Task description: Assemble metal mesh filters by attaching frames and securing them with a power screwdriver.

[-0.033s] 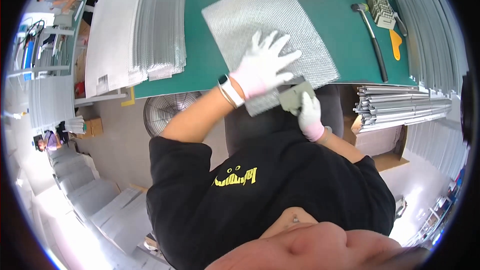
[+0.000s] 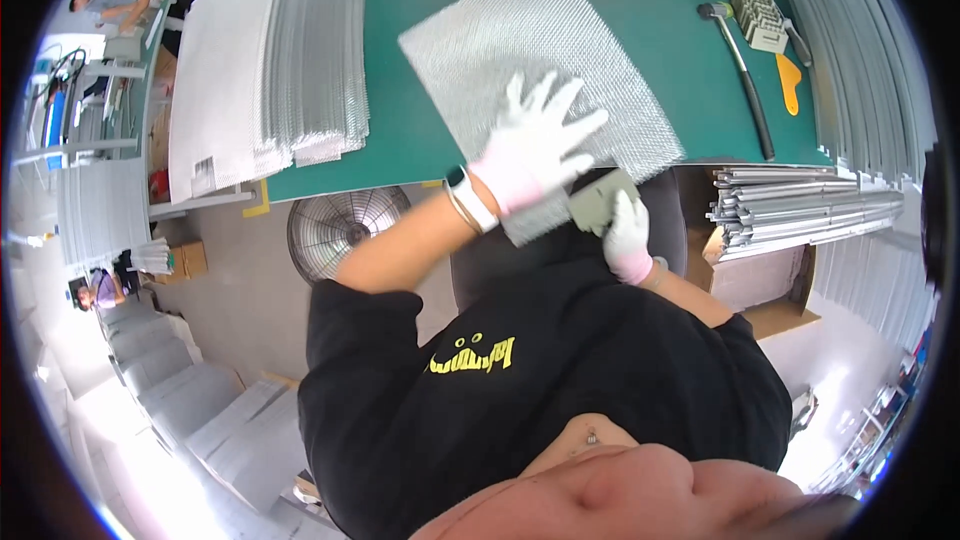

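Observation:
A silver mesh sheet (image 2: 540,30) lies at an angle on the green tabletop, its near corner sticking out past the front edge. My left hand (image 2: 535,145), in a white glove with a pink cuff, rests on it with the fingers spread. At the near edge of the sheet, my right hand (image 2: 628,240), gloved alike, grips a flat grey-green plate (image 2: 602,198) with a notched edge. The plate meets or overlaps the sheet's edge there; the exact contact cannot be made out. Part of the mesh is hidden under my left hand.
Stacked mesh panels (image 2: 310,60) stand on the left of the green table (image 2: 655,0). To the right are a hammer (image 2: 745,80), a yellow scraper-like piece (image 2: 789,85), a row of grey-green plates (image 2: 755,10) and long metal strips (image 2: 855,50). A fan (image 2: 345,230) stands below.
My left hand and the mesh sheet have shifted slightly toward me, the hand also a little right. My right hand with the plate has moved slightly right.

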The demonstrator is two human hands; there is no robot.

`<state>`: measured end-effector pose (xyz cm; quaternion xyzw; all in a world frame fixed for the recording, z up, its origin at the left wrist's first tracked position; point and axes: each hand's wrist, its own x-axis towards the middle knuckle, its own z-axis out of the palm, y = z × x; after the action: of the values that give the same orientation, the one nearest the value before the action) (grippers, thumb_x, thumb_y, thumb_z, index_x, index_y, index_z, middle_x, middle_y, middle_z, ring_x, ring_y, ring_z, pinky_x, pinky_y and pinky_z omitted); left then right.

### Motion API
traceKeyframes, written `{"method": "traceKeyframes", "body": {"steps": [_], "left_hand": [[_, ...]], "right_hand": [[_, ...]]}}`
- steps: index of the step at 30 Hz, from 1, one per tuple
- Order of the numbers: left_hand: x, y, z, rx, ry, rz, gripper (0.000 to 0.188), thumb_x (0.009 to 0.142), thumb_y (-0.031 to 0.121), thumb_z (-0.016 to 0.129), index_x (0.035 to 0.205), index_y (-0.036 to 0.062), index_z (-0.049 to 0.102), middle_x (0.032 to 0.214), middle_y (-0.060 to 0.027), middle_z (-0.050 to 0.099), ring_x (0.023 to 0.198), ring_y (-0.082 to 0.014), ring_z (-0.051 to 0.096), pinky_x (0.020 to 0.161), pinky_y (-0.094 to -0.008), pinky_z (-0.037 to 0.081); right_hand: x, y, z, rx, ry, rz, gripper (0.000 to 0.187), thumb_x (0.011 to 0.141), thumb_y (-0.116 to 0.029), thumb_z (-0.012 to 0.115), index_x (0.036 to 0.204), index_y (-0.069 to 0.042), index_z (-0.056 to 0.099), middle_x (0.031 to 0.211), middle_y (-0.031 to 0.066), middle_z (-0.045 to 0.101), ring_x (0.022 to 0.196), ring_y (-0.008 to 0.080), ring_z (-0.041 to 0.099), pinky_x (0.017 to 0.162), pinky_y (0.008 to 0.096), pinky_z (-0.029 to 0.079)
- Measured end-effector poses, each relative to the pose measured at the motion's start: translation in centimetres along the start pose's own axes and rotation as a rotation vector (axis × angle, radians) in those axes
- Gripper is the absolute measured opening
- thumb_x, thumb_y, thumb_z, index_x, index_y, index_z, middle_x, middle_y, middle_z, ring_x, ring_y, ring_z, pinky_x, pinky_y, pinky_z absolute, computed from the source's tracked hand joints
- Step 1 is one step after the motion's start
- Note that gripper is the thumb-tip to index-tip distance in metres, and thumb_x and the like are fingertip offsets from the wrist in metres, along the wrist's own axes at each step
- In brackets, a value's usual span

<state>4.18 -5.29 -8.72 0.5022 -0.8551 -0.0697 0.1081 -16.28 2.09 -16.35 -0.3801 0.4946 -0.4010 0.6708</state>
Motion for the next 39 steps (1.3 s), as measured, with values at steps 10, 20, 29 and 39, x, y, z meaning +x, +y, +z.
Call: {"method": "traceKeyframes", "body": {"steps": [10, 20, 29, 39], "left_hand": [[-0.6, 5.1, 1.3, 0.012, 0.007, -0.171, 0.053, 0.093, 0.039, 0.057, 0.144, 0.0256, 0.051, 0.153, -0.0162, 0.039, 0.143, -0.0432, 0.032, 0.115, -0.0684, 0.014], [-1.0, 6.0, 1.2, 0.001, -0.02, -0.135, 0.054, 0.09, 0.037, 0.061, 0.142, 0.024, 0.053, 0.151, -0.0147, 0.041, 0.141, -0.0442, 0.033, 0.113, -0.0693, 0.018], [-0.3, -6.4, -3.0, -0.921, 0.402, -0.28, 0.038, 0.103, 0.023, 0.052, 0.134, 0.0019, 0.057, 0.14, -0.0145, 0.056, 0.136, -0.0251, 0.047, 0.114, -0.0409, 0.037], [-3.1, -9.9, -2.9, -1.268, 0.401, -0.677, 0.066, 0.102, 0.023, 0.054, 0.152, -0.0092, 0.023, 0.152, -0.0234, 0.038, 0.138, -0.0269, 0.044, 0.115, -0.0347, 0.036]], "right_hand": [[1.6, -2.3, -2.1, 0.078, 0.004, 0.024, 0.019, 0.104, -0.022, 0.055, 0.1, -0.006, 0.064, 0.088, -0.0044, 0.062, 0.079, 0.0039, 0.055, 0.07, 0.0238, 0.048], [1.0, -1.6, -0.6, 0.238, 0.12, 0.043, 0.018, 0.103, -0.021, 0.057, 0.101, -0.005, 0.065, 0.09, -0.0016, 0.063, 0.08, 0.0053, 0.057, 0.07, 0.0241, 0.049], [0.6, -6.5, -0.4, -0.624, -1.111, -0.091, 0.043, 0.097, -0.035, 0.062, 0.123, -0.001, 0.065, 0.107, 0.0131, 0.073, 0.101, 0.0215, 0.069, 0.092, 0.035, 0.053], [12.1, -13.4, -2.7, -1.51, 0.148, -0.638, 0.064, 0.085, -0.041, 0.068, 0.128, 0.005, 0.057, 0.124, 0.0236, 0.056, 0.116, 0.04, 0.053, 0.101, 0.0456, 0.044]]}}
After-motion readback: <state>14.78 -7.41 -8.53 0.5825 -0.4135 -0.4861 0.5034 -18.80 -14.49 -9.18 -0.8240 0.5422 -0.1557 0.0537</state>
